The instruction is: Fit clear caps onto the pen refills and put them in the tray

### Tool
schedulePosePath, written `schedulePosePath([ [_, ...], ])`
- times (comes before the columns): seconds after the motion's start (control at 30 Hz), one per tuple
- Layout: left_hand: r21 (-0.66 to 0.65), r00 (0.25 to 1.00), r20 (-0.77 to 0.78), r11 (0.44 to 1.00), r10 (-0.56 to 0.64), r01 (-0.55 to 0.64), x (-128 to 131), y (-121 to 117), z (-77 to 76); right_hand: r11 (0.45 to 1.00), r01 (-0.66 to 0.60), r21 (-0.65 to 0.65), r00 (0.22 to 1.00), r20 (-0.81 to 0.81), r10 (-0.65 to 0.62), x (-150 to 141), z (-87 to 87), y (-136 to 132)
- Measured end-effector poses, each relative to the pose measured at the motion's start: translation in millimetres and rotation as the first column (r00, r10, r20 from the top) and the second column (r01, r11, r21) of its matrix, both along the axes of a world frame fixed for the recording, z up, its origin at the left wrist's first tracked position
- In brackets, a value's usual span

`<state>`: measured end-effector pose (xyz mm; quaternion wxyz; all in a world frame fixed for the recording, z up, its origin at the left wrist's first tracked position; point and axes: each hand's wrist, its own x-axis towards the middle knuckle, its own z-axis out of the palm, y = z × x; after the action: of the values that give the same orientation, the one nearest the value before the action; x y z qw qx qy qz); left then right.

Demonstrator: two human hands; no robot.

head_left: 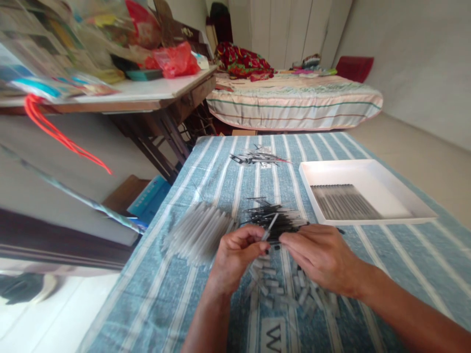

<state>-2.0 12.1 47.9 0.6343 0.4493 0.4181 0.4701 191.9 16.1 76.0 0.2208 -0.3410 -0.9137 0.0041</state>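
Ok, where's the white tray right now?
In the head view, the white tray sits on the striped cloth at right, beyond the right hand.

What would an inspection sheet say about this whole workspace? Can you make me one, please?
Surface: striped blue cloth, with slight wrinkles.
Job's things: pile of grey tubes; heap of dark sticks; scattered short bits; white tray holding a grey row.
Clutter: loose mixed heap at the far end.
Hands: left hand pinches a thin rod; right hand is beside the dark heap, its grip hidden.
Cables: none certain; a red cord hangs from the desk.
Surroundings: bed behind; red bag on the desk.
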Motion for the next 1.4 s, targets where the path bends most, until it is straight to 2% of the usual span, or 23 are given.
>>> schedulePosePath([
  [0.07, -0.017, 0.998, 0.048, 0.999, 0.05, -0.049, -1, 0, -1.4, 0.989, 0.068, -0.135, 0.993, 0.109, -0.053, 7, -8.8, 3],
  [0.13, -0.018, 0.995, 0.075, 0.997, 0.072, -0.071, -1, -1, -2.2, 0.95, 0.176, -0.259, 0.957, 0.271, -0.103, 12, -18.2, 8],
  [0.2, -0.02, 0.993, 0.099, 0.998, 0.068, -0.066, -1, -1, -2.5, 0.908, 0.27, -0.321, 0.905, 0.407, -0.125, 14, -25.6, 13],
  [0.4, -0.058, 0.987, 0.137, 0.995, 0.086, -0.079, 3, 0, -2.3, 0.871, 0.327, -0.366, 0.831, 0.551, -0.08, 5, -32.3, 11],
  [0.57, -0.069, 0.983, 0.155, 0.994, 0.098, -0.088, 5, 1, -2.7, 0.877, 0.304, -0.372, 0.822, 0.568, -0.044, 0, -37.9, 7],
  [0.7, -0.087, 0.986, 0.14, 0.993, 0.09, -0.078, 6, -1, -4.5, 0.865, 0.29, -0.408, 0.895, 0.435, -0.095, 3, -40.0, 8],
  [0.83, -0.103, 0.994, 0.103, 0.995, 0.021, -0.011, 8, -3, -5.8, 0.816, 0.213, -0.537, 0.974, 0.057, -0.217, 8, -35.8, 9],
  [0.9, -0.112, 0.997, 0.073, 0.993, -0.039, 0.047, 9, -3, -5.8, 0.741, 0.111, -0.662, 0.947, -0.157, -0.281, 10, -33.8, 9],
  [0.97, -0.124, 0.995, 0.041, 0.988, -0.088, 0.093, 9, -4, -5.5, 0.64, -0.021, -0.768, 0.878, -0.32, -0.355, 12, -32.5, 8],
  [1.03, -0.138, 0.992, 0.015, 0.982, -0.124, 0.125, 10, -4, -5.0, 0.569, -0.128, -0.813, 0.799, -0.424, -0.426, 13, -31.5, 8],
  [1.07, -0.145, 0.991, 0.004, 0.98, -0.136, 0.135, 11, -4, -4.6, 0.552, -0.169, -0.816, 0.763, -0.463, -0.451, 14, -31.0, 8],
  [1.2, -0.17, 0.987, -0.031, 0.974, -0.16, 0.152, 12, -5, -3.5, 0.583, -0.298, -0.756, 0.678, -0.598, -0.429, 16, -27.4, 8],
  [1.4, -0.196, 0.983, -0.048, 0.967, -0.175, 0.162, 14, -6, -3.7, 0.621, -0.342, -0.705, 0.705, -0.63, -0.327, 14, -22.5, 9],
])
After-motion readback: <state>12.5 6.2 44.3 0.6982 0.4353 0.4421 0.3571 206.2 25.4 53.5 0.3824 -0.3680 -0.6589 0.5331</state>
